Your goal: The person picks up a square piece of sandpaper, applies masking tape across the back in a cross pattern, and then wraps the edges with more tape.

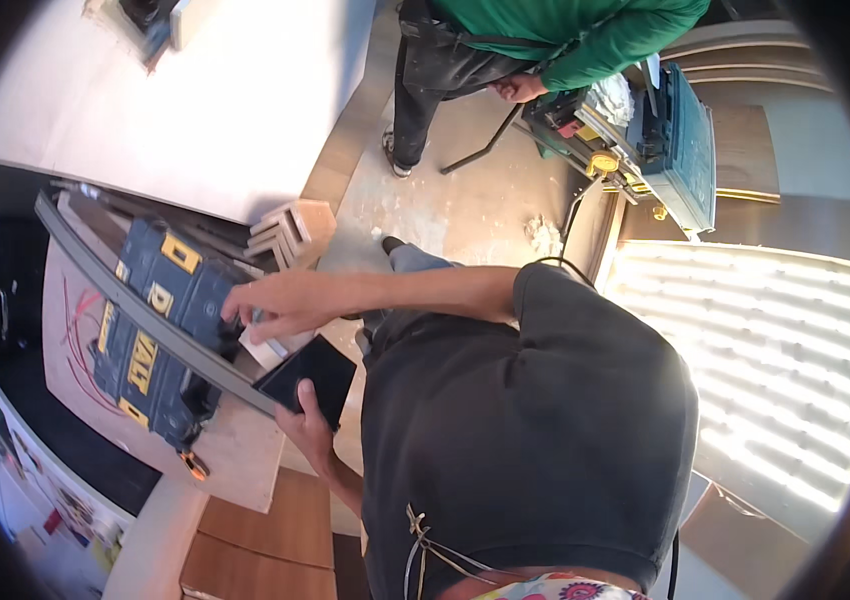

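While you lean over the wide pale board [245, 450] that lies under both your hands, the biggest thing in reach is the dark blue hard-plastic tool case with yellow patches [160, 330], lying flat on that board just beyond your fingers, with a long grey strip [135, 310] crossing over it on a slant. That case looks rigid and probably heavy, so you would likely do better gripping it by its edge or a moulded handle than by the smooth lid. Your right hand [280, 303] reaches across with the fingers spread and nearly flat, resting on the near edge of the case and on a small pale block [267, 350]; it closes on nothing that I can see. Your left hand [307, 425], lower and nearer your body, is curled around the bottom corner of a thin flat black rectangular slab [307, 375], thumb side hidden. That slab looks light, stiff and slick, so keep hold along its edges. Well beyond your hands, another person in a green sleeve [605, 45] stands by a teal bench machine [645, 130].
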### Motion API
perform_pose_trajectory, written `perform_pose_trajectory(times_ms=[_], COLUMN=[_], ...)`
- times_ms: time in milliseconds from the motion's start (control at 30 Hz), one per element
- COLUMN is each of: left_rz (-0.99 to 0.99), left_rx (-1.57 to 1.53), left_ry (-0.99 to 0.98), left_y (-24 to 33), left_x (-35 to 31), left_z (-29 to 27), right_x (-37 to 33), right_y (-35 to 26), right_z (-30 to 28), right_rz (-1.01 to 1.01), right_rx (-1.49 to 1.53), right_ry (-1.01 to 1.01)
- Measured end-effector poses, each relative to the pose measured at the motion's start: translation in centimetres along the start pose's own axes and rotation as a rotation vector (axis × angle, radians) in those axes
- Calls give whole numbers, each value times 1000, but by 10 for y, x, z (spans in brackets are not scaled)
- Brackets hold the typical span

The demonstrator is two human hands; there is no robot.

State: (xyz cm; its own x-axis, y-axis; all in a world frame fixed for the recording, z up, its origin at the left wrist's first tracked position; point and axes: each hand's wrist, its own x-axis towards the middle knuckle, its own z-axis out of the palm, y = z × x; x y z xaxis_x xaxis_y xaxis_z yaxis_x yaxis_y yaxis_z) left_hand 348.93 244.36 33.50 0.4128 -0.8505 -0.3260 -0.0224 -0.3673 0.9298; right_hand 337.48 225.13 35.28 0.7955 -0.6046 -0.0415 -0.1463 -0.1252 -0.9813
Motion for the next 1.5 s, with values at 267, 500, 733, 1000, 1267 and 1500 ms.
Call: perform_pose_trajectory(times_ms=[267,500,733,1000,1267,1500], left_rz=[94,243,401,365,440,492], left_rx=[162,137,367,471,426,398], left_ry=[-51,-258,-661,-1027,-1307,-1296], left_y=[31,72,141,196,212,289], left_x=[8,28,59,114,226,359], left_z=[87,244,396,516,642,748], right_x=[-51,-147,-290,-361,-324,-283], right_y=[28,64,85,149,185,203], right_z=[-82,-230,-375,-441,-538,-717], right_rz=[-219,-179,37,57,116,123], right_rx=[-65,-2,96,275,460,291], right_ry=[101,362,760,1286,1331,1499])
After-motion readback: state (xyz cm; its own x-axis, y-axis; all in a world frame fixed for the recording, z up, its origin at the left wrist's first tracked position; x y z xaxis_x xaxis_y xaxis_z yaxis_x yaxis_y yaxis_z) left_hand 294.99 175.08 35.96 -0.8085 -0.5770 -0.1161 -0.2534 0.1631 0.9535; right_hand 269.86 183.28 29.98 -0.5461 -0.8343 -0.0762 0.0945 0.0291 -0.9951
